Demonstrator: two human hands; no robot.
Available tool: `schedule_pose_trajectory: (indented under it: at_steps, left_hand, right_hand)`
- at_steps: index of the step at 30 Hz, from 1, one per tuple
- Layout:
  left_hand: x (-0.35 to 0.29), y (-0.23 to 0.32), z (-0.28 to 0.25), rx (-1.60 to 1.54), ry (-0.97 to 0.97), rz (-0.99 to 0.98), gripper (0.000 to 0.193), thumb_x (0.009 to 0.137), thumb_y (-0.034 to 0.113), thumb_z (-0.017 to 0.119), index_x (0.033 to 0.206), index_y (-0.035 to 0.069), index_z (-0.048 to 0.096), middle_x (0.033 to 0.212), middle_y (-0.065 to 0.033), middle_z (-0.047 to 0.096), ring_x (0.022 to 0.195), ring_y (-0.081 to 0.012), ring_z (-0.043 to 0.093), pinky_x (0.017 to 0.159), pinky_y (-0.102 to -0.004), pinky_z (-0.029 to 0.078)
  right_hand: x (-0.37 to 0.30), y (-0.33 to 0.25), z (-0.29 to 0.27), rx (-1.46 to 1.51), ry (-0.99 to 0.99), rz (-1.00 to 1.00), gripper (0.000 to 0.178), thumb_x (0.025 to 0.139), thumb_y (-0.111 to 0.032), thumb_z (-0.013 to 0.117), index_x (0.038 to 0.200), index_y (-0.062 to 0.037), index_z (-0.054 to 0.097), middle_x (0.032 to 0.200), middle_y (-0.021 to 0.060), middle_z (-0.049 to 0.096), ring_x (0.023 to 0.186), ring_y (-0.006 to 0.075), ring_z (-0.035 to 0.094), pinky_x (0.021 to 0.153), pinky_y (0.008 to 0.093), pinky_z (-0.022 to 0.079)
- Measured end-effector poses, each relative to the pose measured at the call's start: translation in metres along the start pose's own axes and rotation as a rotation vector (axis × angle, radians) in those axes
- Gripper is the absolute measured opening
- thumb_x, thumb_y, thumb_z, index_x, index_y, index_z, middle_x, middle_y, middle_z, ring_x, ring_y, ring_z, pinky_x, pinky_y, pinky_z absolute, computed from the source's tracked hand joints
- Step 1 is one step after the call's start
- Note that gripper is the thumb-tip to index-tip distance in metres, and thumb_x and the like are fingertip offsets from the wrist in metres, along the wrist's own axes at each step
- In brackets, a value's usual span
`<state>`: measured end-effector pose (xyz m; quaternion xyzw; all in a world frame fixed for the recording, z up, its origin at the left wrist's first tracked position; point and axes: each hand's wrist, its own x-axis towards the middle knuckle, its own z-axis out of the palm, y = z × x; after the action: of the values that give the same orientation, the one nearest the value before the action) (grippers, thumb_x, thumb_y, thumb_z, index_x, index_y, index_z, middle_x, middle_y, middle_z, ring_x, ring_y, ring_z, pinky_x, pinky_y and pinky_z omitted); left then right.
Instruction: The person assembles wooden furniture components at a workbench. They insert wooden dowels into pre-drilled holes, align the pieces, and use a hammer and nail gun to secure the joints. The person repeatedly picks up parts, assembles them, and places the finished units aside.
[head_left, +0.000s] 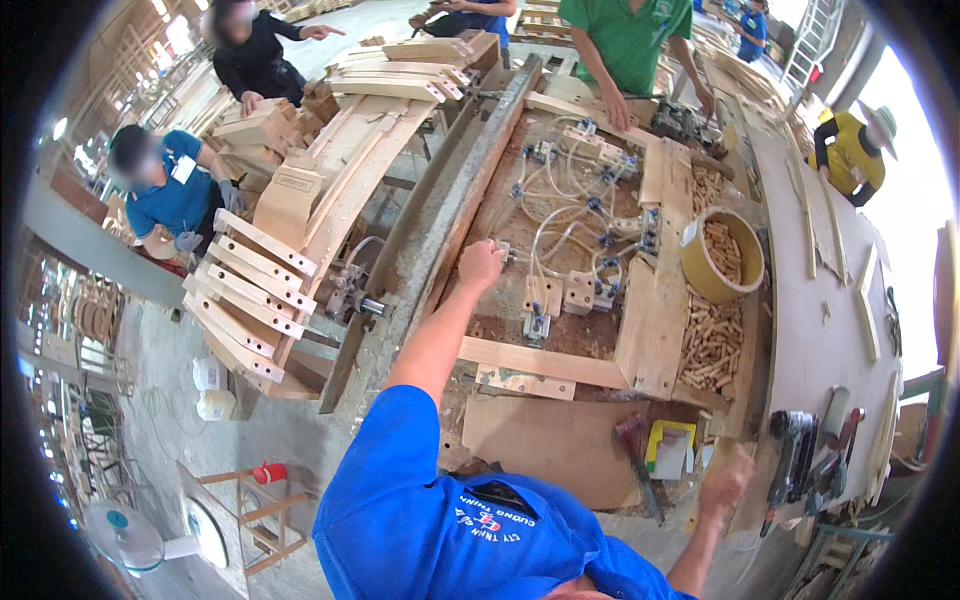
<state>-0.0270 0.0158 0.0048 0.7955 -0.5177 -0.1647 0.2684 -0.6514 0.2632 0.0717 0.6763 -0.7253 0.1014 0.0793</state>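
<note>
Here, a metal fitting [506,251] lies just right of left grip [482,262]; hold unclear.

Woodworking workshop: loose dowels [712,350] are lying heaped, more are filling a round tub [697,263], drilled slats [262,267] are lying side by side, clear hoses [545,212] are looping over metal fittings [541,297], black hand tools [792,450] are resting on the desk [815,335], co-workers [622,35] are standing around stacked timber [385,88].
</note>
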Motion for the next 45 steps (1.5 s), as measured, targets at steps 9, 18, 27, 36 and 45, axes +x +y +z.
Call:
schedule_pose_trajectory:
  at_steps: [9, 18, 27, 36, 45]
  left_hand:
    - [-0.043, 0.003, -0.014, -0.027, -0.029, 0.034, 0.036, 0.098, 0.042, 0.069, 0.11, 0.009, 0.078, 0.107, -0.0209, 0.078, 0.103, -0.0428, 0.074, 0.09, -0.0544, 0.057]
    - [-0.135, -0.012, -0.008, 0.063, -0.233, 0.321, 0.028, 0.1, 0.031, 0.07, 0.108, 0.006, 0.08, 0.1, -0.0188, 0.079, 0.094, -0.0375, 0.075, 0.087, -0.0483, 0.057]
    - [-0.159, -0.018, -0.001, 0.331, -0.24, 0.584, 0.033, 0.1, 0.037, 0.066, 0.099, 0.007, 0.079, 0.096, -0.0176, 0.076, 0.095, -0.0404, 0.069, 0.086, -0.0546, 0.052]
    - [-0.146, -0.006, 0.006, 0.476, -0.429, 0.524, 0.045, 0.105, 0.042, 0.05, 0.095, 0.008, 0.078, 0.099, -0.0213, 0.077, 0.1, -0.0443, 0.069, 0.091, -0.0584, 0.05]
    - [-0.13, 0.015, -0.016, 0.286, -0.464, 0.328, 0.052, 0.107, 0.044, 0.048, 0.096, 0.003, 0.077, 0.098, -0.0271, 0.075, 0.096, -0.0492, 0.069, 0.088, -0.0588, 0.052]
  right_hand:
    - [-0.109, -0.053, 0.032, 0.126, -0.528, 0.471, 0.068, 0.099, -0.026, 0.068, 0.157, 0.002, 0.046, 0.158, 0.0299, 0.046, 0.148, 0.0468, 0.042, 0.123, 0.0545, 0.036]
    - [-0.086, -0.049, 0.042, 0.168, -0.348, 0.501, 0.071, 0.095, -0.026, 0.074, 0.156, -0.0013, 0.047, 0.159, 0.0235, 0.048, 0.143, 0.0457, 0.049, 0.117, 0.0568, 0.043]
    - [-0.051, -0.053, 0.044, 0.241, -0.248, 0.433, 0.074, 0.094, -0.026, 0.073, 0.157, -0.0004, 0.043, 0.157, 0.0243, 0.048, 0.142, 0.0462, 0.048, 0.116, 0.0571, 0.043]
    - [-0.049, -0.099, 0.067, 0.344, -0.347, 0.264, 0.067, 0.092, -0.024, 0.075, 0.151, -0.0013, 0.05, 0.15, 0.0234, 0.052, 0.133, 0.0472, 0.053, 0.111, 0.0561, 0.047]
    - [-0.045, -0.116, 0.062, 0.49, -0.272, 0.195, 0.057, 0.093, -0.022, 0.075, 0.142, -0.0009, 0.059, 0.139, 0.0241, 0.06, 0.124, 0.0469, 0.058, 0.106, 0.0541, 0.05]
